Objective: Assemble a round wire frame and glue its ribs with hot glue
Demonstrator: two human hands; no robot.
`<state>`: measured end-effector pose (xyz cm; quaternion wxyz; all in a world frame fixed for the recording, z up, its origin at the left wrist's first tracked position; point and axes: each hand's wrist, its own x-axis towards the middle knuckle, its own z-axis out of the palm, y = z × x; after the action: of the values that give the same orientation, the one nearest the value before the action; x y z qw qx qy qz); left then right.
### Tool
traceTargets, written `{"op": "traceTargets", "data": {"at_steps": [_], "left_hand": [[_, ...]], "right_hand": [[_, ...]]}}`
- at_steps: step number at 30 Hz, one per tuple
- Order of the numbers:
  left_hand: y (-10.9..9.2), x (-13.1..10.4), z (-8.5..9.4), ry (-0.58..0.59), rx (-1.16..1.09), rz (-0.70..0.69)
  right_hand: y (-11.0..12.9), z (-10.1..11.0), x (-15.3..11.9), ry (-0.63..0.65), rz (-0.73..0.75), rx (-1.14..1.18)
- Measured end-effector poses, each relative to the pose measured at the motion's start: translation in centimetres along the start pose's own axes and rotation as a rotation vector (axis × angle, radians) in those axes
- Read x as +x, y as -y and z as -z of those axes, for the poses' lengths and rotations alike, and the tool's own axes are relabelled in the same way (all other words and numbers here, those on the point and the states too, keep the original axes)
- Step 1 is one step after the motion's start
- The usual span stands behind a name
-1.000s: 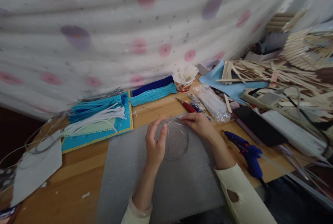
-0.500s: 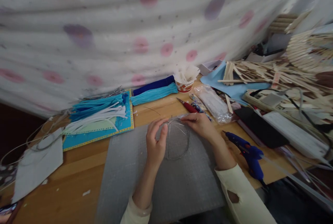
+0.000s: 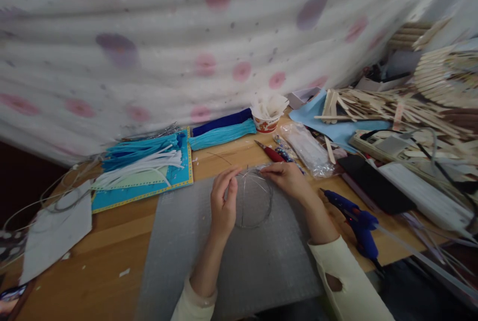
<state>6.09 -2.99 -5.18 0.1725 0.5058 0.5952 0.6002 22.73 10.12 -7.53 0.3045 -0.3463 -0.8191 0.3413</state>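
Observation:
A thin round wire frame (image 3: pixel 270 205) with crossing wires stands over the grey mat (image 3: pixel 186 261), between my two hands. My left hand (image 3: pixel 224 199) is at its upper left, thumb and fingers curled round the rim, fingertips near the wire crossing at the top. At the upper right, my right hand (image 3: pixel 289 179) pinches the rim between thumb and forefinger. Just beyond the right hand lies a red-handled tool (image 3: pixel 274 153) with a pointed dark tip. The exact contact of the left fingertips with the wire is hard to make out.
A blue glue gun (image 3: pixel 351 216) lies right of my right forearm, beside a black phone (image 3: pixel 375 184). Blue pipe cleaners (image 3: pixel 224 134) and a paper cup (image 3: pixel 266 124) stand at the back. Wooden sticks (image 3: pixel 373 104) pile up at right. A blue board (image 3: pixel 142 199) is at left.
The hands and wire frame keep nearly the same pose; the left fingertips have shifted very slightly. The whole view has moved a little.

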Motion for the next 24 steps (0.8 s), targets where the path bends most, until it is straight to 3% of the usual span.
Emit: {"op": "traceTargets", "data": {"at_steps": [4, 10, 14, 17, 24], "left_hand": [[0.1, -0.1, 1.1, -0.037, -0.022, 0.006], [1.9, -1.2, 5.5, -0.211, 0.044, -0.009], [3.2, -2.7, 7.9, 0.002, 0.128, 0.012], [3.6, -3.5, 8.4, 0.157, 0.199, 0.007], [4.3, -3.6, 7.6, 0.213, 0.277, -0.065]], "right_hand": [[0.0, 0.0, 0.0, -0.003, -0.002, -0.012], [0.3, 0.3, 0.1, 0.008, -0.034, 0.003], [0.1, 0.3, 0.0, -0.013, -0.042, 0.027], [-0.2, 0.3, 0.0, -0.017, -0.055, 0.031], [0.0, 0.2, 0.2, -0.032, -0.074, 0.039]]}}
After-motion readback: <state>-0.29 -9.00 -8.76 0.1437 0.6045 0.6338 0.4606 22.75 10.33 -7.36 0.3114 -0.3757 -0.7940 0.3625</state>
